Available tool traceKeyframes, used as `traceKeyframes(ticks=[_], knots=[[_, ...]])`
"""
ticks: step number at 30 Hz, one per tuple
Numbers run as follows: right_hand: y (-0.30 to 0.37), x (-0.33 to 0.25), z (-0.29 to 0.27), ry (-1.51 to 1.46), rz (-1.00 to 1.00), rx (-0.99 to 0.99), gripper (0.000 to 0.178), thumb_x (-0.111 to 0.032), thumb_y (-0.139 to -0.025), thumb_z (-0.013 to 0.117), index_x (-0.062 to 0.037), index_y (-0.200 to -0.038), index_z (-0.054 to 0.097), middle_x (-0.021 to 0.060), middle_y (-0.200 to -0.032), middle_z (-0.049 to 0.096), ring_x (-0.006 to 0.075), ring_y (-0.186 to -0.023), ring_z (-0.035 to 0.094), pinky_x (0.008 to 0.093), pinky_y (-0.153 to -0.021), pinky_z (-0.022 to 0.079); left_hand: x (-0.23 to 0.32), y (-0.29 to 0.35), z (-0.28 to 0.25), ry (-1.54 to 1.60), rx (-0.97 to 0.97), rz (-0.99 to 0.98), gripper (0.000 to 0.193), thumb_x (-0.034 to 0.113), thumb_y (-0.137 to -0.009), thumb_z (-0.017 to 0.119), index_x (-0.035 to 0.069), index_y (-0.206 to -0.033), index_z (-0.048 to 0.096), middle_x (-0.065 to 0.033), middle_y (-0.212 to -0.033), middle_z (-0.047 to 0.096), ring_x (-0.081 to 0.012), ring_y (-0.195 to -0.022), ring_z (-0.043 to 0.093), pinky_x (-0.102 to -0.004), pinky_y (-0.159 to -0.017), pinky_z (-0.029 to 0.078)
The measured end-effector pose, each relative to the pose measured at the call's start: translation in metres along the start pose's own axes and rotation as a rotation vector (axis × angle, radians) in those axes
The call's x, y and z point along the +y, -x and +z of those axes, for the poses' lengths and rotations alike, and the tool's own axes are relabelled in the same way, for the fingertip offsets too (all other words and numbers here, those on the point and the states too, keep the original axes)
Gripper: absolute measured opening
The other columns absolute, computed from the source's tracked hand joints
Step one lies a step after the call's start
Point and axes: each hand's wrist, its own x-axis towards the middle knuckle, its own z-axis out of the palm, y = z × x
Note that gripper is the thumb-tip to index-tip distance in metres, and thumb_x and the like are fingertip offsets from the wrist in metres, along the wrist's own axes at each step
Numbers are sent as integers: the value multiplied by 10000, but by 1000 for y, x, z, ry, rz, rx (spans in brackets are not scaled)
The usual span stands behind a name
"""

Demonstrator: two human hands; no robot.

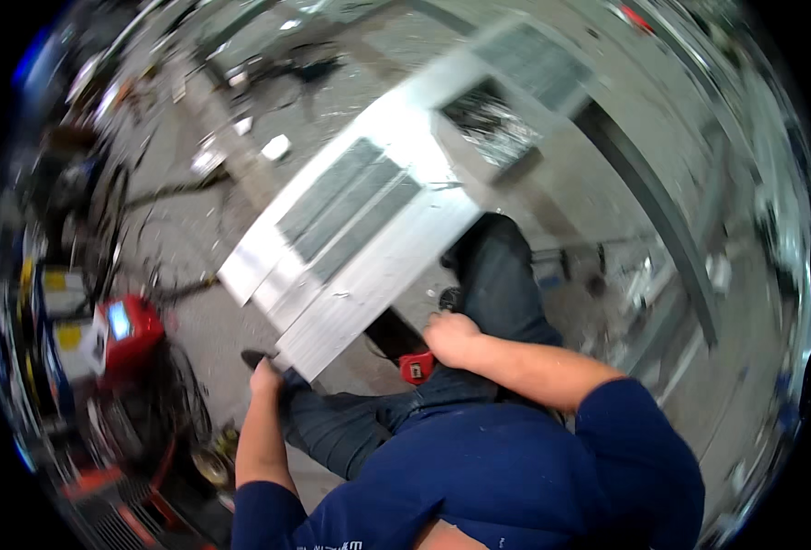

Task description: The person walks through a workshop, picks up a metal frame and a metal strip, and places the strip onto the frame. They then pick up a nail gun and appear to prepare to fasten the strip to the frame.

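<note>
My right hand (452, 338) is beside my right knee, its fingers curled in. What they hold, if anything, is hidden. Just below it and to its left sits a red tape measure (416, 368), next to a dark bar (392, 334). My left hand (264, 377) is low by my left knee, near the front left corner of a pale metal-faced frame (378, 275). A dark shape (254, 358) shows by its fingers, which are too smeared to read. Grey panels (346, 211) are set into the frame, which stretches away to the upper right.
A red machine with a lit screen (131, 335) stands at the left among cables (186, 385). A long dark metal bar (653, 192) runs down the right side. Beyond the frame, a white piece (276, 147) and scraps lie on the grey floor (186, 238).
</note>
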Motion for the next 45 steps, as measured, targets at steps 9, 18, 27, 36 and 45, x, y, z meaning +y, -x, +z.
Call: traceKeyframes(ticks=[9, 18, 27, 36, 45], knots=[[-17, -14, -1, 159, 54, -117, 232, -163, -772, 630, -73, -973, 702, 185, -934, 708, 352, -891, 685, 462, -779, 546, -14, -5, 16, 51, 54, 70, 258, 123, -865, 538, 82, -1062, 699, -171, -1170, 672, -317, -1097, 649, -428, -912, 532], [-15, -28, 0, 308, 50, -99, 307, -237, -782, 649, -99, -1050, 702, 197, -936, 709, 368, -894, 687, 465, -788, 549, -5, 14, -2, 119, 104, 133, 245, 66, -684, 735, 84, -929, 742, -123, -1035, 725, -277, -951, 706, -392, -768, 572], [-21, -27, 0, 339, 5, -151, 316, -242, -785, 672, -84, -1056, 698, 207, -948, 705, 378, -906, 683, 469, -796, 547, -2, 8, 7, 123, 84, 92, 218, 129, -745, 709, 115, -954, 769, -106, -1010, 739, -265, -952, 710, -408, -777, 569], [-22, -14, 5, 296, -5, -156, 345, -268, -789, 645, -93, -1085, 668, 190, -905, 703, 359, -863, 683, 481, -749, 545, -9, 15, 0, 82, 33, 93, 284, 57, -763, 679, 69, -1046, 705, -163, -1124, 692, -319, -1041, 678, -413, -858, 555], [-20, -10, 4, 205, 11, -100, 220, -209, -791, 603, -58, -941, 660, 186, -879, 702, 360, -847, 688, 479, -742, 549, -4, 19, -12, -6, 65, 153, 281, 61, -848, 544, 33, -1120, 606, -207, -1148, 665, -346, -1041, 669, -442, -876, 545]])
